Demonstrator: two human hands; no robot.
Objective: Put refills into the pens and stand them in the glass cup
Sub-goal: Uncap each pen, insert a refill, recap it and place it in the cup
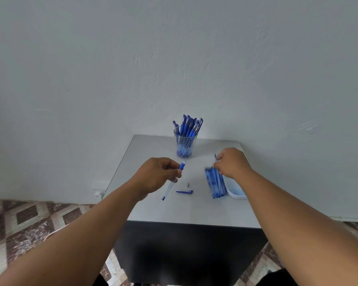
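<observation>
My left hand [158, 174] grips a clear pen barrel [172, 183] with a blue grip section, slanting from lower left to upper right above the table. A blue pen cap [184, 191] and a small metal tip [187, 185] lie on the table below it. My right hand [232, 162] pinches a thin blue refill [215, 157] at the far end of a row of refills [215, 183] lying side by side. The glass cup [185, 146] stands at the back of the table, holding several blue capped pens.
The small grey table [153, 207] stands against a pale wall; its front edge drops to a dark side panel. A white tray [235, 189] lies right of the refills, partly under my right forearm. Patterned floor tiles surround the table.
</observation>
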